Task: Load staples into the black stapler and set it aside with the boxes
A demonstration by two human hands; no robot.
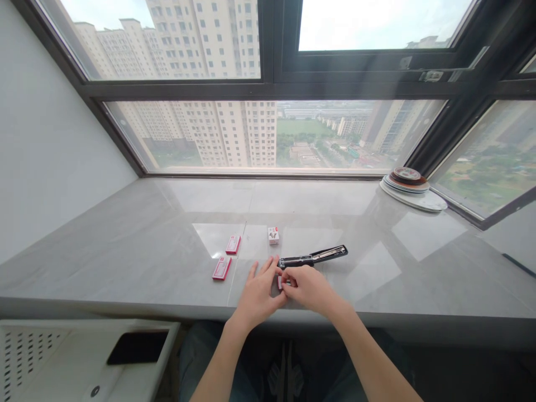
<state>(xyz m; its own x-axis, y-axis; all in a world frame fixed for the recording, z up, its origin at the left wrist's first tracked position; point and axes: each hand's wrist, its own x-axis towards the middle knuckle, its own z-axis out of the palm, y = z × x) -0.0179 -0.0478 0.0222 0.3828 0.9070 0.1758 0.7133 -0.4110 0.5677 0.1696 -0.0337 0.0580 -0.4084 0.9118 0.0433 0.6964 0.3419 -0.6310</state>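
At the front of the counter, my left hand has its thumb and index finger around a small pink-and-white staple box, its other fingers stretched outward. The fingers of my right hand are pinched together at the box's right side; what they hold is hidden. Just beyond both hands lies a black stapler, its top swung open and its metal inside showing. Two flat pink-and-white boxes, a nearer box and a farther box, lie to the left. A small white-and-red box stands behind my left fingertips.
A stack of plates sits at the counter's back right corner, beside the dark window frame. The grey counter ends at a front edge close to my forearms. Below left, a black phone-like object rests on a white surface.
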